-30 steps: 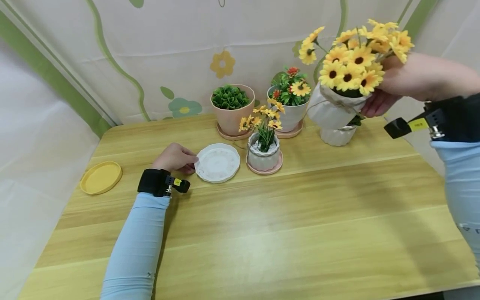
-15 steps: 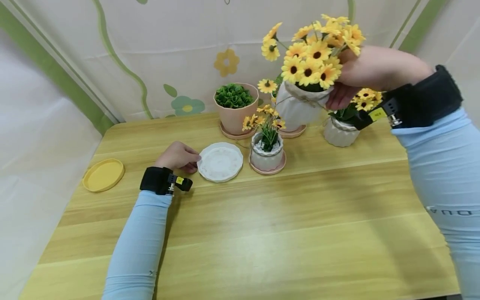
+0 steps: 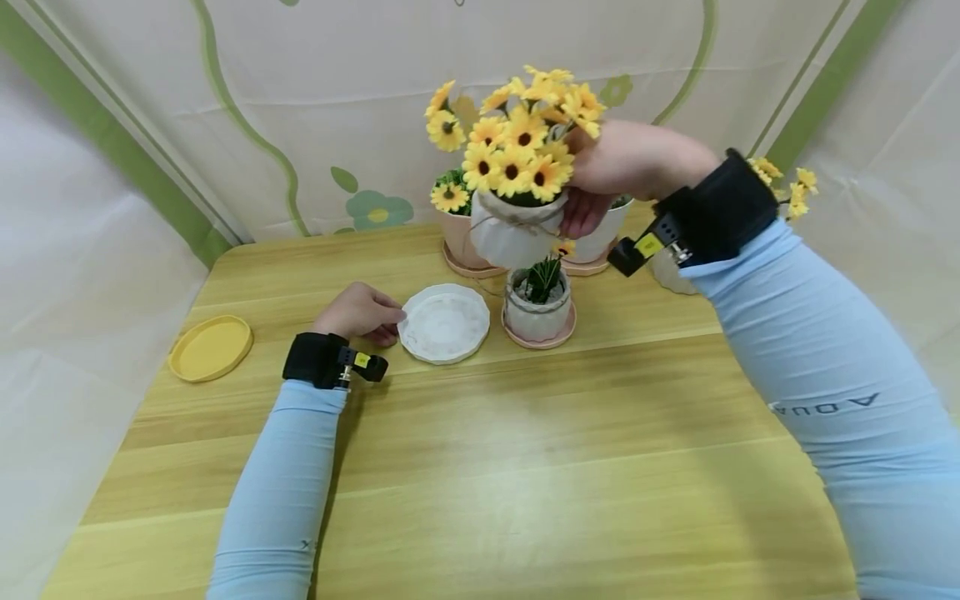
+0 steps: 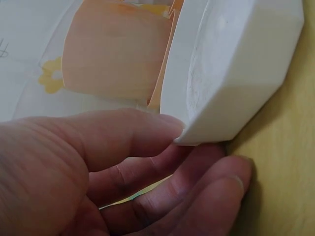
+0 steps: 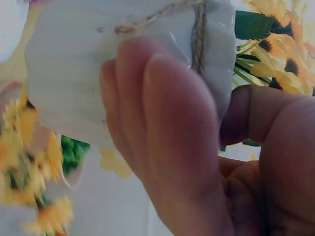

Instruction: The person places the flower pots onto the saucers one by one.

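Observation:
My right hand (image 3: 600, 171) grips a white ceramic flowerpot (image 3: 513, 233) by its side and rim, holding it upright in the air. Twine circles the pot (image 5: 74, 69), and yellow daisy-like flowers (image 3: 517, 146) fill it. Below and left of it, a white faceted saucer (image 3: 444, 323) lies on the table. My left hand (image 3: 362, 314) pinches the saucer's left edge, thumb on the rim and fingers under it, as the left wrist view shows at the saucer wall (image 4: 246, 98). The raised pot partly hides the plants behind it.
A small grey-white pot (image 3: 538, 312) with flowers stands on a pink saucer right of the white one. Behind are a pink pot (image 3: 459, 237) and a white pot (image 3: 600, 237) on saucers. Another flowerpot (image 3: 670, 271) stands behind the right forearm. A yellow saucer (image 3: 211, 347) lies at left.
My right hand has carried the flowerpot from the right side leftward, and lower over the last half second, toward the white saucer. My left hand stays at the saucer's edge.

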`<state>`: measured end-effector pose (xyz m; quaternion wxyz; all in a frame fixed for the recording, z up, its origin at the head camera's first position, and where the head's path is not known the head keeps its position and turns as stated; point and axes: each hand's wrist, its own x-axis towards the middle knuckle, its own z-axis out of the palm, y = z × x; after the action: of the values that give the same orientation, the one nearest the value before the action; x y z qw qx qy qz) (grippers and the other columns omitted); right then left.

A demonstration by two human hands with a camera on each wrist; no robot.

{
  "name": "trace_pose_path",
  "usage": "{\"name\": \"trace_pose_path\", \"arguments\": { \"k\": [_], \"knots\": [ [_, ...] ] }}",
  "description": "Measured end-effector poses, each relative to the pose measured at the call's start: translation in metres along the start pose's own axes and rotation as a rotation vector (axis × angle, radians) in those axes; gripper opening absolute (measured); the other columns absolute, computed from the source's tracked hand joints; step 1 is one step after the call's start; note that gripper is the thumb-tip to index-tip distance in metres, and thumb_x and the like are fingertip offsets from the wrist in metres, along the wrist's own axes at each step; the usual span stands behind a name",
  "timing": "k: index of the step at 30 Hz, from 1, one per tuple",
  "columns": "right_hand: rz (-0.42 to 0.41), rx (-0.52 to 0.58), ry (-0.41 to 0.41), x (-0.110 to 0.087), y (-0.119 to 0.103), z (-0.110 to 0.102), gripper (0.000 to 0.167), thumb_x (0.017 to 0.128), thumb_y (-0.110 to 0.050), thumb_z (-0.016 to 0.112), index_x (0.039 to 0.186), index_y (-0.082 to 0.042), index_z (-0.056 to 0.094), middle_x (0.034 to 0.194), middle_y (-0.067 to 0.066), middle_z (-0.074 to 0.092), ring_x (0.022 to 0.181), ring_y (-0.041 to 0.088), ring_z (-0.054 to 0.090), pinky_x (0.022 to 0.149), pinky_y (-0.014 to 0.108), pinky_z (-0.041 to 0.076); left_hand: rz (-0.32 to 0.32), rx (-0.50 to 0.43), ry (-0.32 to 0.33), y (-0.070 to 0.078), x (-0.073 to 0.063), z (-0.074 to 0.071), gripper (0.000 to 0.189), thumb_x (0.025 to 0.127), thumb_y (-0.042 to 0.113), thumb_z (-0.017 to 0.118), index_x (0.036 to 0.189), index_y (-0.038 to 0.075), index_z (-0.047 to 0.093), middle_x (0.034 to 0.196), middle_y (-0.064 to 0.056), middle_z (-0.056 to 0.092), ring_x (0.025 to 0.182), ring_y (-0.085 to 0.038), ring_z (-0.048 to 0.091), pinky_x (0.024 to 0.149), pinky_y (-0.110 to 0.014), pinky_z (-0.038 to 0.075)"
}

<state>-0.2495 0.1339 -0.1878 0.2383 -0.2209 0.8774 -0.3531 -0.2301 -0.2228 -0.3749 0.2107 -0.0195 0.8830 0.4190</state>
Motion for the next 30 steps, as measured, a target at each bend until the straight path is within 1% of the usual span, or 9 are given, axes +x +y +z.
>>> {"name": "trace_pose_path", "arguments": {
  "k": [3,6,12,14,16,20,24,28,30],
  "knots": [
    [0.005,0.009,-0.017,0.008,-0.004,0.010,0.058,0.108,-0.029,0.021,0.116,0.013,0.059,0.081,0.016,0.072,0.069,0.025,0.072,0.068,0.039,0.061,0.002,0.002,0.000,0.000,0.000,0.000,0.029,0.099,0.017,0.062,0.117,-0.005,0.068,0.091,-0.016,0.070,0.073,-0.021,0.069,0.070,-0.033,0.060],
    [0.020,0.011,-0.024,0.015,-0.009,0.018,0.062,0.107,-0.033,0.021,0.112,0.013,0.063,0.080,0.015,0.072,0.068,0.023,0.072,0.071,0.040,0.060,0.009,0.001,-0.004,0.001,-0.001,0.000,0.029,0.099,0.017,0.062,0.117,-0.005,0.067,0.091,-0.015,0.070,0.073,-0.021,0.069,0.070,-0.033,0.060],
    [0.047,0.004,-0.043,0.027,-0.016,0.029,0.065,0.108,-0.029,0.018,0.100,0.012,0.068,0.078,0.013,0.073,0.068,0.022,0.072,0.076,0.042,0.059,0.018,-0.006,-0.014,0.004,-0.002,0.001,0.030,0.098,0.017,0.063,0.117,-0.006,0.067,0.090,-0.016,0.070,0.074,-0.021,0.069,0.071,-0.033,0.060],
    [0.041,0.013,-0.048,0.032,-0.017,0.033,0.060,0.108,-0.025,0.022,0.097,0.012,0.068,0.077,0.014,0.073,0.067,0.023,0.072,0.073,0.041,0.060,0.020,-0.005,-0.015,0.005,-0.002,0.001,0.030,0.098,0.016,0.063,0.117,-0.006,0.067,0.090,-0.015,0.070,0.074,-0.021,0.069,0.071,-0.034,0.060],
    [0.032,0.025,-0.050,0.037,-0.017,0.039,0.053,0.108,-0.020,0.027,0.098,0.012,0.068,0.076,0.015,0.072,0.066,0.023,0.072,0.070,0.040,0.060,0.019,0.000,-0.009,0.005,-0.002,0.002,0.029,0.098,0.017,0.062,0.116,-0.005,0.068,0.089,-0.015,0.070,0.074,-0.022,0.069,0.070,-0.034,0.060],
    [0.005,0.083,-0.070,0.047,-0.015,0.053,0.031,0.105,-0.011,0.039,0.114,0.010,0.060,0.074,0.018,0.071,0.063,0.023,0.071,0.067,0.039,0.061,0.020,0.003,-0.007,0.006,-0.003,0.002,0.029,0.098,0.017,0.062,0.116,-0.005,0.068,0.089,-0.015,0.070,0.074,-0.022,0.069,0.070,-0.034,0.060],
    [-0.003,0.109,-0.071,0.054,-0.013,0.069,0.028,0.104,-0.011,0.045,0.123,0.007,0.055,0.073,0.019,0.070,0.061,0.023,0.071,0.066,0.040,0.061,0.016,-0.001,-0.010,0.006,-0.003,0.002,0.029,0.098,0.016,0.062,0.117,-0.005,0.068,0.090,-0.016,0.070,0.074,-0.022,0.069,0.070,-0.034,0.060],
    [0.012,0.099,-0.065,0.057,-0.010,0.080,0.029,0.103,-0.008,0.041,0.115,0.011,0.060,0.070,0.018,0.070,0.059,0.021,0.070,0.067,0.040,0.061,0.023,-0.005,-0.014,0.007,-0.003,0.003,0.029,0.099,0.016,0.062,0.116,-0.007,0.067,0.091,-0.016,0.070,0.073,-0.021,0.069,0.070,-0.033,0.060],
    [0.032,0.095,-0.070,0.058,-0.008,0.086,0.031,0.101,-0.004,0.039,0.108,0.014,0.063,0.070,0.017,0.070,0.058,0.020,0.070,0.069,0.040,0.060,0.028,-0.010,-0.016,0.008,-0.003,0.003,0.029,0.099,0.016,0.062,0.116,-0.008,0.067,0.091,-0.016,0.070,0.072,-0.021,0.069,0.070,-0.033,0.060]
  ]
}}
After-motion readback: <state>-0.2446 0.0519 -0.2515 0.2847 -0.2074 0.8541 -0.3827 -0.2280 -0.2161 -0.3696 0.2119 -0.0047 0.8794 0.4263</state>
